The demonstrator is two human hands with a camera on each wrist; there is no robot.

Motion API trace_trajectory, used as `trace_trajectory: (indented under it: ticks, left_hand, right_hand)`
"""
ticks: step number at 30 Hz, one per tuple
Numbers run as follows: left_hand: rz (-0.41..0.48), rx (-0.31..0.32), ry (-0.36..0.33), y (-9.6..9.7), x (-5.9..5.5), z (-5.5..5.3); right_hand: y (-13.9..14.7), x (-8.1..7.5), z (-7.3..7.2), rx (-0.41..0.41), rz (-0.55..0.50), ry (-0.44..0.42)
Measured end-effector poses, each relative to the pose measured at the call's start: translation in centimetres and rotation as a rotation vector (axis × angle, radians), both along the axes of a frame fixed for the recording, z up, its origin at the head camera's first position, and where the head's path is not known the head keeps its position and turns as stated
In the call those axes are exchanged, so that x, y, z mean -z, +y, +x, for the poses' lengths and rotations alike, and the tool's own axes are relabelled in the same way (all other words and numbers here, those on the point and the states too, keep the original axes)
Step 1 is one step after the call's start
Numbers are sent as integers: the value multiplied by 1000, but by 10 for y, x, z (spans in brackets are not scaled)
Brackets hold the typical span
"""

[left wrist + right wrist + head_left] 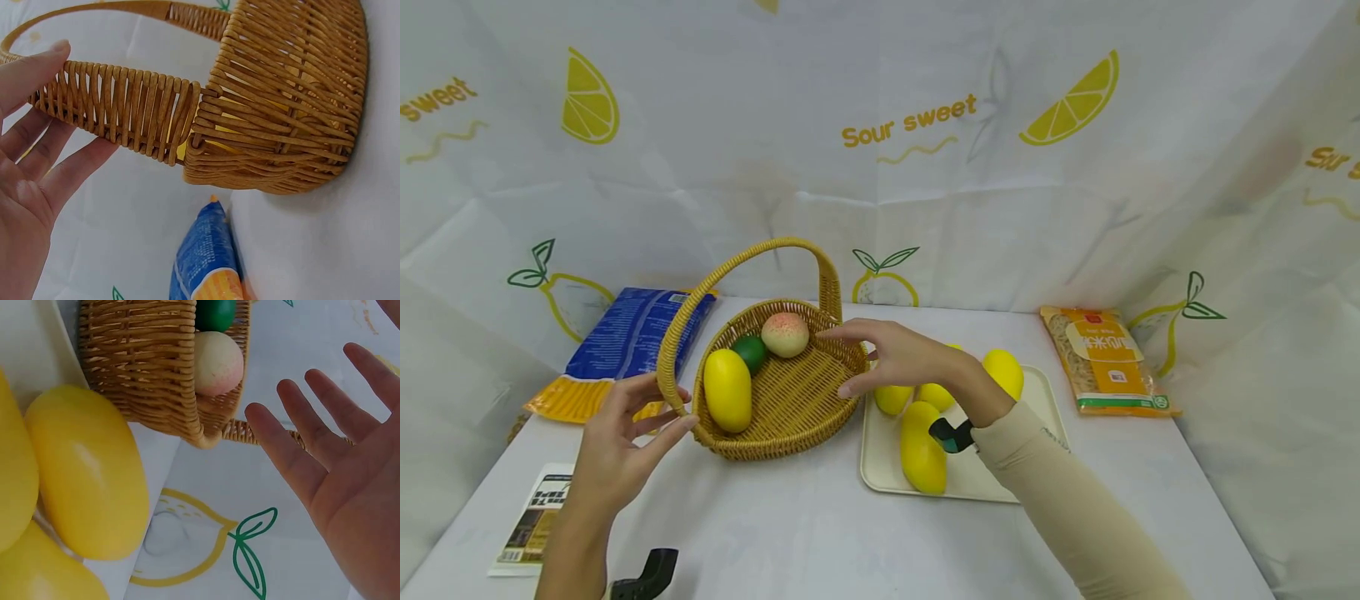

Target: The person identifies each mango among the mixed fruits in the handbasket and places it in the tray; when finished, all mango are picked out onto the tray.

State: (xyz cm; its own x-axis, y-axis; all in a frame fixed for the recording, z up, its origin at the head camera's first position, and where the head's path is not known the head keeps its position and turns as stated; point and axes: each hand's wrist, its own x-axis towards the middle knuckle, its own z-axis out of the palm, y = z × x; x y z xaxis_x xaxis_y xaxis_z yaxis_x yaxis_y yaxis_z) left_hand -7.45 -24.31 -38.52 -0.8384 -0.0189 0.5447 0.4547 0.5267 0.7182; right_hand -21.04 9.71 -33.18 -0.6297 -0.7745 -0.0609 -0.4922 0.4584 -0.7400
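A brown wicker basket [797, 400] with a tall arched handle stands on the table. In it lie a yellow mango [727, 390], a small dark green fruit [750, 353] and a pinkish-white peach [786, 334]. At the basket's left side my left hand [617, 442] holds the lower handle [112, 100], thumb on one edge and fingers on the other. My right hand [898, 357] is over the basket's right rim, fingers stretched and apart, holding nothing. In the right wrist view the peach [218, 363] shows beside the rim, left of the fingers.
Right of the basket, a cream tray [1037, 417] carries several yellow mangoes [922, 450], partly hidden by my right arm. A blue and orange bag [625, 342] lies behind my left hand. A printed packet [535, 525] is at the front left, an orange food packet [1105, 358] at the back right.
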Motion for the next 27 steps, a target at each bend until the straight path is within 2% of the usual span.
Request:
trace_trajectory:
  ticks: [5,10,17,27]
  left_hand:
    - [0,-2,-8,0,-1,0]
    - [2,3,-2,0,0,0]
    - [1,6,5,0,0,-1]
    - [-2,10,7,0,0,0]
  right_hand:
    - [-22,-4,-5,-43,41,63]
    - [-41,-8,-7,-73,62,57]
    - [-65,-12,-10,-130,32,26]
    - [-97,-10,-13,-141,52,65]
